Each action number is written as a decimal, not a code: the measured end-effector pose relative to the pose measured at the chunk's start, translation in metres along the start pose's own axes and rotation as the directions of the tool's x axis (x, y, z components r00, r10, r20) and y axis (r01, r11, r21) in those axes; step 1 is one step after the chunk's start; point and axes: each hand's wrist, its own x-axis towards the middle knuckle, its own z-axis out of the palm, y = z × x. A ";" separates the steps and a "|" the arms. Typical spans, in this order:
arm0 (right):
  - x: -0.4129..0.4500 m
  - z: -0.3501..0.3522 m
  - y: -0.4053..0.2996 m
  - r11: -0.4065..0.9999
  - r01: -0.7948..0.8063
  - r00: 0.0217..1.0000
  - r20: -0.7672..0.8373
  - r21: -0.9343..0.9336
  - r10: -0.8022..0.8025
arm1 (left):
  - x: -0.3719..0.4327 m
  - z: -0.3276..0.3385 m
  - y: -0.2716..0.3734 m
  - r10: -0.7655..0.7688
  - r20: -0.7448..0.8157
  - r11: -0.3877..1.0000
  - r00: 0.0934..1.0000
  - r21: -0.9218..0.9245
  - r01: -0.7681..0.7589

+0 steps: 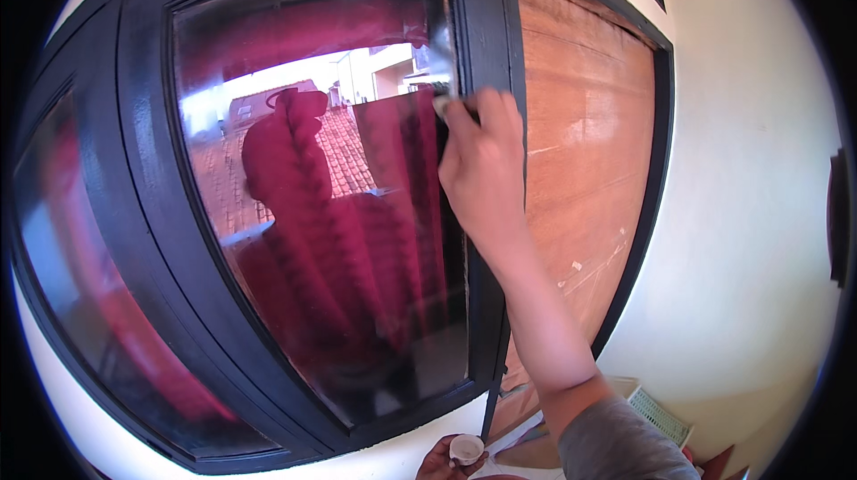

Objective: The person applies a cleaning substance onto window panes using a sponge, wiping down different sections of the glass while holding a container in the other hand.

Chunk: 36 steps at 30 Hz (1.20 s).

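My right hand (483, 155) is raised to the upper right edge of the window pane (321, 225). Its fingers pinch a small pale piece (440, 105), perhaps a pad or bit of cloth, at the glass beside the black window frame (483, 31). The fingers partly hide it, and I cannot tell if it touches the glass. Low in the picture, my left hand (434, 463) holds a small round white container (466, 448), tilted so its open top faces me. What lies inside is hard to make out.
Behind the pane hangs a dark red curtain (321, 18), with a person's reflection over it. A second window pane (87, 266) is at left. An orange-brown wooden door (586, 145) stands right of the window, beside a cream wall (743, 178). A pale green plastic basket (659, 416) sits below.
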 end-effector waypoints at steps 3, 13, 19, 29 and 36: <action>0.006 -0.001 0.003 1.000 -0.004 1.000 -0.020 0.023 0.004 | -0.002 0.001 -0.003 -0.013 0.002 1.000 1.000 -0.003 0.013; -0.005 -0.005 0.005 0.997 -0.005 1.000 0.008 0.071 0.005 | -0.001 0.003 -0.006 -0.008 -0.008 1.000 1.000 -0.020 0.008; 0.008 0.000 0.007 0.999 -0.010 1.000 -0.021 0.047 0.011 | -0.001 0.002 -0.006 -0.015 -0.011 1.000 1.000 -0.028 0.014; 0.003 -0.005 0.004 0.992 -0.084 0.996 0.013 0.089 0.083 | -0.003 -0.001 -0.009 -0.007 -0.068 0.998 0.998 -0.070 0.002; 0.043 0.015 0.011 0.992 0.008 0.991 -0.132 0.129 0.009 | -0.014 -0.002 -0.022 -0.001 -0.168 0.993 0.986 -0.116 -0.019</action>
